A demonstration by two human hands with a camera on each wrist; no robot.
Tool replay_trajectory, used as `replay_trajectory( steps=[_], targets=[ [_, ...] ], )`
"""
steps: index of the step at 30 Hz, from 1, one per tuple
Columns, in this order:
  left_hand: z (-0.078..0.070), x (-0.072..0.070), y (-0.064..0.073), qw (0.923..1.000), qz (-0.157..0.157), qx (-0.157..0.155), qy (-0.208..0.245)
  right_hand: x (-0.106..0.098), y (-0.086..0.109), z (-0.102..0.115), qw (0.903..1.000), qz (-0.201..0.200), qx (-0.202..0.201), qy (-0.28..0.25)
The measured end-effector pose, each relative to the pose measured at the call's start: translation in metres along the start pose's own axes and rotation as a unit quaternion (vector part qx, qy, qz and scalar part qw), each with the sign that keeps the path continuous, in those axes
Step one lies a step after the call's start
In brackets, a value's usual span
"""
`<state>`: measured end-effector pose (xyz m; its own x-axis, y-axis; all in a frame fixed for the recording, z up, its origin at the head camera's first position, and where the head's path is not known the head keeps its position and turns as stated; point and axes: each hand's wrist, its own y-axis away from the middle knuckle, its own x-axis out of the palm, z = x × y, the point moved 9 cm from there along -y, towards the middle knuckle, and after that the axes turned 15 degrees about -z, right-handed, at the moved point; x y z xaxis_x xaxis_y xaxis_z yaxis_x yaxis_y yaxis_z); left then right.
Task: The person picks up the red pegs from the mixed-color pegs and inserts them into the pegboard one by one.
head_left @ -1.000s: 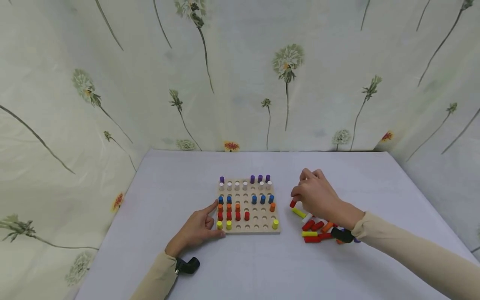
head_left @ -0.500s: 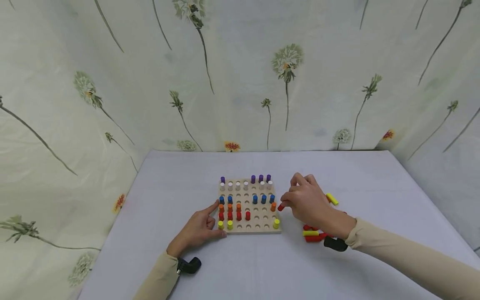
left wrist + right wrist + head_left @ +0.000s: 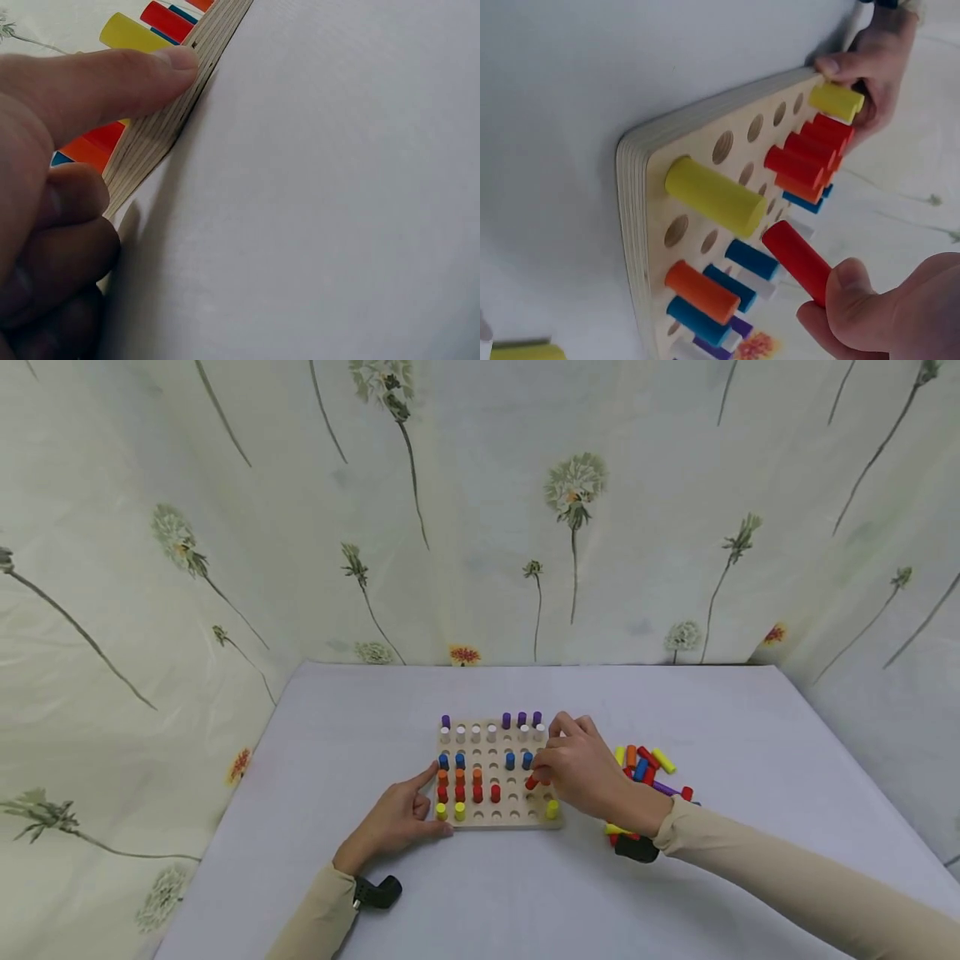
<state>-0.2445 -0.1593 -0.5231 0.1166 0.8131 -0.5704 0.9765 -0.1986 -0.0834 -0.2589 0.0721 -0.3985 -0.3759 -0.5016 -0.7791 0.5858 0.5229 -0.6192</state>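
A wooden pegboard with rows of coloured pegs lies flat on the table. My left hand holds its near left corner, thumb along the front edge and index finger against the left side; the other fingers are curled. In the left wrist view the thumb presses the layered wood edge, beside a yellow peg. My right hand pinches a red peg by one end. The peg is tilted, its free end above the board's right part, near an upright yellow peg and an orange peg.
Loose pegs of several colours lie in a heap right of the board, partly hidden behind the right forearm. White cloth covers the table. A curtain with dandelion prints hangs behind it.
My right hand has moved left from the loose pegs to over the board's right side, carrying the red peg. More of the heap now shows. My left hand stays at the corner.
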Motion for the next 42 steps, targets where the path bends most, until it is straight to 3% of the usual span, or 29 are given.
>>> replay_trajectory(
  steps=[8,22,32,42],
  targets=[
    [0.002,0.002,0.002,0.9999,0.003,-0.014,-0.003,0.019,0.006,0.011,0.9992,0.011,-0.004,-0.038],
    [-0.002,0.002,0.002,1.0,0.002,-0.004,0.002,0.034,0.006,0.016,0.9993,0.022,-0.005,-0.03],
    [0.0,-0.003,0.002,1.0,-0.002,-0.006,0.001,0.038,-0.002,0.029,0.9977,0.006,-0.048,-0.047],
    [0.002,-0.003,0.0,1.0,-0.008,-0.005,0.002,0.045,-0.006,0.028,0.9972,0.048,-0.02,-0.053]
  ],
)
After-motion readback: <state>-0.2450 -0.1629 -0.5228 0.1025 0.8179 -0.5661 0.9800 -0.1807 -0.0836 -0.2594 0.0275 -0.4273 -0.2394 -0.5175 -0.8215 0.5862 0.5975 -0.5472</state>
